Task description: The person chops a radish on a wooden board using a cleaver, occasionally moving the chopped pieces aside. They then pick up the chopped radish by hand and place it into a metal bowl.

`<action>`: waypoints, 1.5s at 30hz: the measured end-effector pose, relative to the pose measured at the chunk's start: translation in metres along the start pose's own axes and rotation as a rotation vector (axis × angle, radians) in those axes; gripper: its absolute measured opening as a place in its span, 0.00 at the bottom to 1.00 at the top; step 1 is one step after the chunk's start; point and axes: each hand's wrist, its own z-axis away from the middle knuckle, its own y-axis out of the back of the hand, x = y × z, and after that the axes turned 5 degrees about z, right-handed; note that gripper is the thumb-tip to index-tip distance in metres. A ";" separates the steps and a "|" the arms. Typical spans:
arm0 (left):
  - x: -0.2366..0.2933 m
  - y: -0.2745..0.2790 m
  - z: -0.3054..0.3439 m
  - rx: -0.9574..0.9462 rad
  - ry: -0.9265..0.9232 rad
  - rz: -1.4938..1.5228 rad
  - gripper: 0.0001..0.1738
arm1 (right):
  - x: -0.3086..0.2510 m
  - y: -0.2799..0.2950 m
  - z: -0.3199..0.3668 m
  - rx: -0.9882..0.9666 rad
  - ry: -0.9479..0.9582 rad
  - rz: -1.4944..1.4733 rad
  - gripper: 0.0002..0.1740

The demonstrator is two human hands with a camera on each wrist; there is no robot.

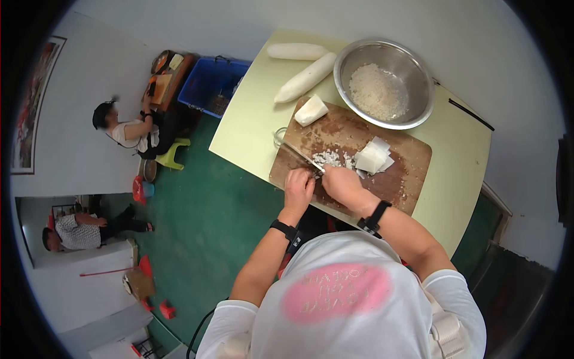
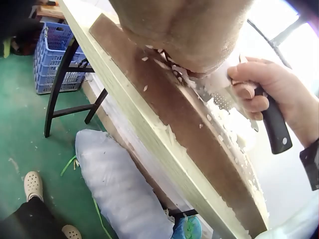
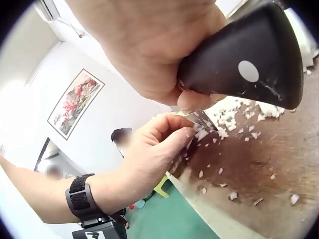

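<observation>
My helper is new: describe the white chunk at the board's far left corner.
On the pale table, find the wooden cutting board. At its far left corner sits the white chunk. It is shorter than the two long vegetables beyond it and, unlike the other white block, lacks slices around it.

right hand (image 1: pixel 342 184) curled beside left hand (image 1: pixel 298 190)

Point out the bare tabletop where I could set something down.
The table has bare room right of the cutting board, and between the board's left side, the whole radishes and the table's left edge. The board's middle is crowded: the left hand, the right hand and its knife sit close to chopped bits and radish pieces.
</observation>
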 end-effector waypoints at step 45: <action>0.005 0.000 -0.002 0.005 0.023 -0.092 0.07 | -0.010 0.006 0.000 -0.056 0.014 0.099 0.08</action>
